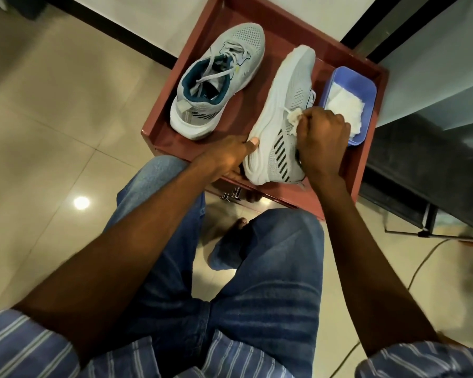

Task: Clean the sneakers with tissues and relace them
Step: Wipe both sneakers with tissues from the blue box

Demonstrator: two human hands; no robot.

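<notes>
Item: tilted sneaker (281,113), our left hand (227,156) bracing its sole at seven o'clock, right hand (321,132) pinching a tissue (294,117); hard rubbing may shred it.

Right hand (322,137) presses tissue (294,115) against tilted sneaker (284,105).
</notes>
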